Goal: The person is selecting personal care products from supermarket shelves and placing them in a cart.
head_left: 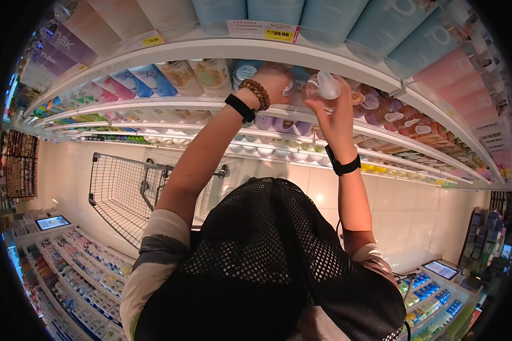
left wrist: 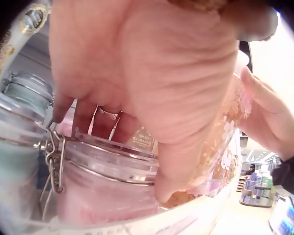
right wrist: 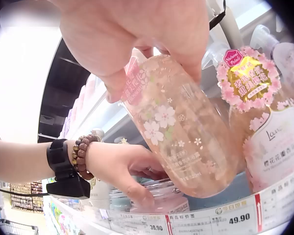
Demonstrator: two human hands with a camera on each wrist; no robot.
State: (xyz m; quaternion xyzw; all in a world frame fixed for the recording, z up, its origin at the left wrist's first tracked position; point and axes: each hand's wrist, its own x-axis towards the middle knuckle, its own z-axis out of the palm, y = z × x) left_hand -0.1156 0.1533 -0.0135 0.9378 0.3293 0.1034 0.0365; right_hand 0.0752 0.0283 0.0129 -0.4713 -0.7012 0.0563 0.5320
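My right hand [head_left: 338,116] grips a clear bottle [right wrist: 179,122] near its top. The bottle is tilted, has white blossoms printed on it, and holds peach-pink liquid with petal flecks; a translucent pump top [head_left: 327,86] shows in the head view. Just to its left, my left hand [head_left: 274,84] reaches onto the shelf and holds a pink clip-lid jar [left wrist: 108,191] by its upper part, thumb in front and fingers behind. The wire clasp [left wrist: 56,161] is on the jar's side. A pale green clip-lid jar [left wrist: 12,161] stands beside it.
A similar blossom bottle [right wrist: 272,142] stands on the shelf right of the held one. Price labels [right wrist: 240,219] line the shelf edge. The shelf above [head_left: 210,48] overhangs my hands and bears large blue bottles [head_left: 276,14]. A wire shopping cart [head_left: 122,193] stands behind at left.
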